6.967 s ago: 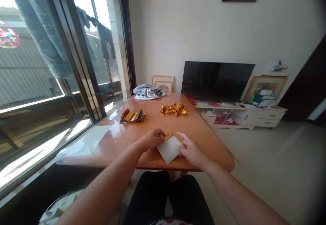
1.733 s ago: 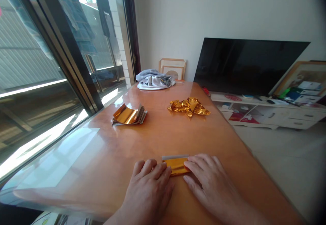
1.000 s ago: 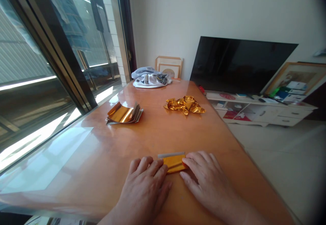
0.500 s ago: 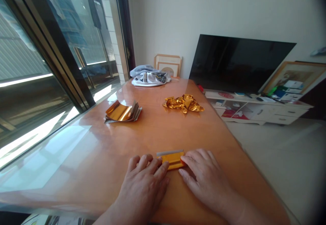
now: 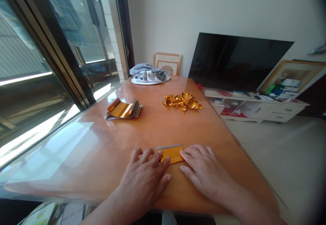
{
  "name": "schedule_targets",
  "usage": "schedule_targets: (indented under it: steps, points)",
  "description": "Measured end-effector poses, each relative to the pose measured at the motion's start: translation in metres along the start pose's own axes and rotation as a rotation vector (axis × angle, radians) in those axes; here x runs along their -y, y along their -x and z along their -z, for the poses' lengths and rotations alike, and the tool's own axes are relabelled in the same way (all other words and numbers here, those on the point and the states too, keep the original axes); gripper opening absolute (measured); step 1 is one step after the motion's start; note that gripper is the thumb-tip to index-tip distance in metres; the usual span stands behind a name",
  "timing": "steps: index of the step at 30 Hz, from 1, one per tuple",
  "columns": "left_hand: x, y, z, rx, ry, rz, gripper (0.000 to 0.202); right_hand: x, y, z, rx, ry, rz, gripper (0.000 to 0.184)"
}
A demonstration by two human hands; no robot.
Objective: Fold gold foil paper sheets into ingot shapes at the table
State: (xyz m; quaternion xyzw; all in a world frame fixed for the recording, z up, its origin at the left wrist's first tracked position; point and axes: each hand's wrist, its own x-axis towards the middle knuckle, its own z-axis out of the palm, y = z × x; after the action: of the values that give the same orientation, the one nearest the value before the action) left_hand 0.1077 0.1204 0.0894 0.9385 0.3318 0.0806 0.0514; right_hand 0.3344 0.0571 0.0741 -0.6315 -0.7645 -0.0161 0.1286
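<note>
A gold foil paper sheet (image 5: 172, 154), folded to a small rectangle with a pale strip along its far edge, lies flat on the wooden table (image 5: 142, 133). On its left end rest the fingertips of my left hand (image 5: 147, 174), fingers bent and apart. My right hand (image 5: 207, 169) touches the right end with its fingertips, thumb apart on the tabletop. Both hands press from above; neither is wrapped round the paper. Farther left sits a stack of curled gold foil sheets (image 5: 121, 109). Beyond, to the right, is a pile of folded gold foil pieces (image 5: 183, 101).
At the table's far end lies a bundle of grey and white cloth (image 5: 149, 75). A large television (image 5: 239, 63) stands on a white cabinet (image 5: 265, 109) to the right. Glass sliding doors (image 5: 33, 82) run along the left. Framed pictures (image 5: 167, 62) lean against the wall.
My left thumb has shifted apart from the fingers, and the crease across the foil paper looks flatter. Both hands stay at the paper's ends. The view has tilted slightly.
</note>
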Motion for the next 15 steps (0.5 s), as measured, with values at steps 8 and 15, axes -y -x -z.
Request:
schedule_targets:
  steps: [8, 15]
  points:
    - [-0.0035, 0.0012, 0.008, -0.025, -0.013, -0.047, 0.036, 0.0005, 0.01, -0.0051, 0.005, 0.092, 0.021, 0.039]
    - [-0.0032, 0.0019, 0.0041, -0.053, -0.04, -0.063, 0.033, 0.0032, 0.0113, -0.0039, 0.03, 0.119, -0.005, 0.044]
